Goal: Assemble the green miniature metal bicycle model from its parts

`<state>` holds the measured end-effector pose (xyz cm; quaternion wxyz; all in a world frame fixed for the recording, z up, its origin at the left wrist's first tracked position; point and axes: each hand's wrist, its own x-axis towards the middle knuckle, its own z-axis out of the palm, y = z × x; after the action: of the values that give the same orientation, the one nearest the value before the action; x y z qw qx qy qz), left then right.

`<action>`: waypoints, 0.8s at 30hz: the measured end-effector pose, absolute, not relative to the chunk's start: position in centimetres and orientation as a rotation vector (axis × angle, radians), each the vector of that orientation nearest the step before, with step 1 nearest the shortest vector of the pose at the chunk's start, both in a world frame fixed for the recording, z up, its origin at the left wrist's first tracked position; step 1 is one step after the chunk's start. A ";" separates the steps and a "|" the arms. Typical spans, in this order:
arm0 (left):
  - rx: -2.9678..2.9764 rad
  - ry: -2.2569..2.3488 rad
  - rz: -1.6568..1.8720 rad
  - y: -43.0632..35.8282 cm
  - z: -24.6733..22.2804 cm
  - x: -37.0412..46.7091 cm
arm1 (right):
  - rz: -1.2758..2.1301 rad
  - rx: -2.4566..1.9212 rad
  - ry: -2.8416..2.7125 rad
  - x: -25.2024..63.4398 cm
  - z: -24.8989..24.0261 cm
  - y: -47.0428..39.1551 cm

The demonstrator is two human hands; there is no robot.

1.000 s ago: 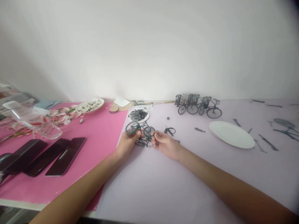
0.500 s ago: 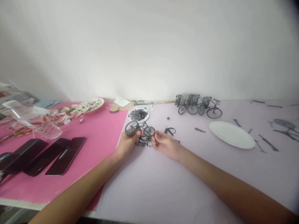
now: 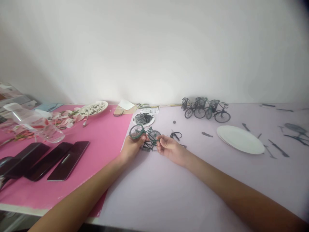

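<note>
A small green model bicycle (image 3: 136, 131) is held above the table between my two hands, both its spoked wheels showing. My left hand (image 3: 132, 147) is closed on the frame from the left, thumb on top. On the other side, the fingers of my right hand (image 3: 167, 144) pinch the bicycle near its right-hand wheel; the exact part between the fingertips is hidden. Below the model, dark bicycle parts (image 3: 146, 147) lie on the pale surface. A loose black wheel rim piece (image 3: 177, 135) rests just beyond my right hand.
Behind my hands stands a plate of dark parts (image 3: 152, 120). Several finished model bicycles (image 3: 205, 111) line the wall. A white oval plate (image 3: 240, 139) and loose parts (image 3: 278, 149) lie right. Left, on pink, are phones (image 3: 69, 161), a plastic bottle (image 3: 36, 124) and a petal plate (image 3: 94, 108).
Both hands keep nearly the same hold on the model bicycle. The whole view has shifted very slightly; nothing has been taken up or let go.
</note>
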<state>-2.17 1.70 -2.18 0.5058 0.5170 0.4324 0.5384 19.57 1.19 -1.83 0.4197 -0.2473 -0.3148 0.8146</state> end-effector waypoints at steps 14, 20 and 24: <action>1.410 1.103 1.296 1.7 -0.9 -2.4 | 2.025 -0.647 -0.800 19.5 -1.9 1.2; 1.421 1.071 1.298 1.9 -1.3 -2.6 | 2.014 -0.649 -0.879 19.5 -1.8 1.1; 1.416 1.088 1.293 2.0 -1.3 -2.6 | 2.011 -0.647 -0.948 19.6 -1.9 1.1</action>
<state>-2.57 1.96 -1.32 0.4516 0.5729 0.4404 0.5233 19.60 1.07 -1.93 0.4017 -0.2558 -0.3749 0.7954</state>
